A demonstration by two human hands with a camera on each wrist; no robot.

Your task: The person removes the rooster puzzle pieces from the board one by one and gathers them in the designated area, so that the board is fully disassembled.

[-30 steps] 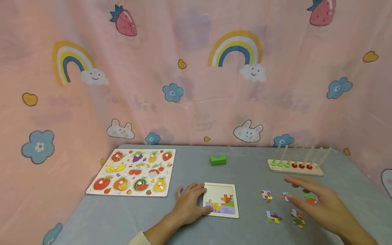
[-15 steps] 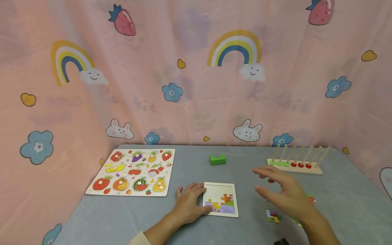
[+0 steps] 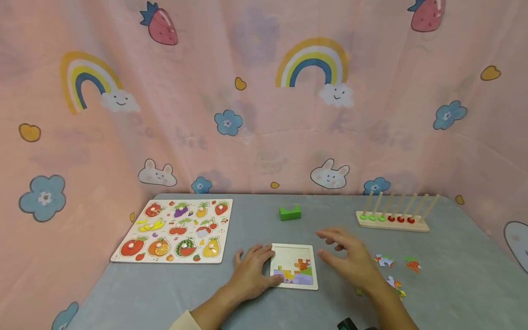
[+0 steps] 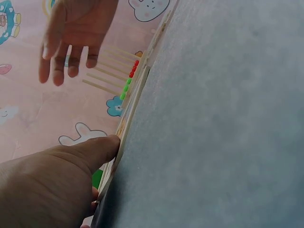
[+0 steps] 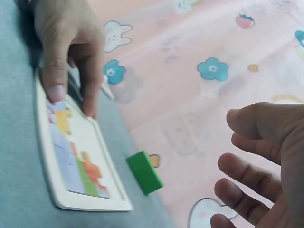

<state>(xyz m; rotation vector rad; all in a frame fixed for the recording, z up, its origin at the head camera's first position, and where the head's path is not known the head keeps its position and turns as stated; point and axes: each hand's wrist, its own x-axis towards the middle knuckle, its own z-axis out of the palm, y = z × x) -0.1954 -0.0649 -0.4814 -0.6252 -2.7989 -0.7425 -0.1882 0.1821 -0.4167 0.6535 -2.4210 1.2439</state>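
A white-framed jigsaw tray point(image 3: 290, 253) lies flat on the grey table, pieces fitted along its front and right parts. My left hand point(image 3: 250, 273) holds the tray's left side, thumb over the front corner and fingers at the far edge, as the right wrist view also shows for this left hand point(image 5: 71, 42). To the right of the tray my right hand point(image 3: 351, 262) hovers with fingers spread and relaxed; nothing shows between them. Loose jigsaw pieces point(image 3: 384, 261) lie beyond that hand, one nearly hidden beneath it. In the right wrist view the right-hand fingers point(image 5: 254, 173) are apart from the tray.
A fruit peg puzzle board point(image 3: 171, 231) lies at the left. Behind the tray sits a green notched block point(image 3: 290, 213). A wooden peg rack point(image 3: 392, 223) with green and red beads stands back right. A pink patterned curtain point(image 3: 255, 151) hangs behind the table.
My right hand has moved left, from above the loose pieces to close beside the tray's right edge. My left hand keeps its hold on the tray. The head view has shifted slightly.
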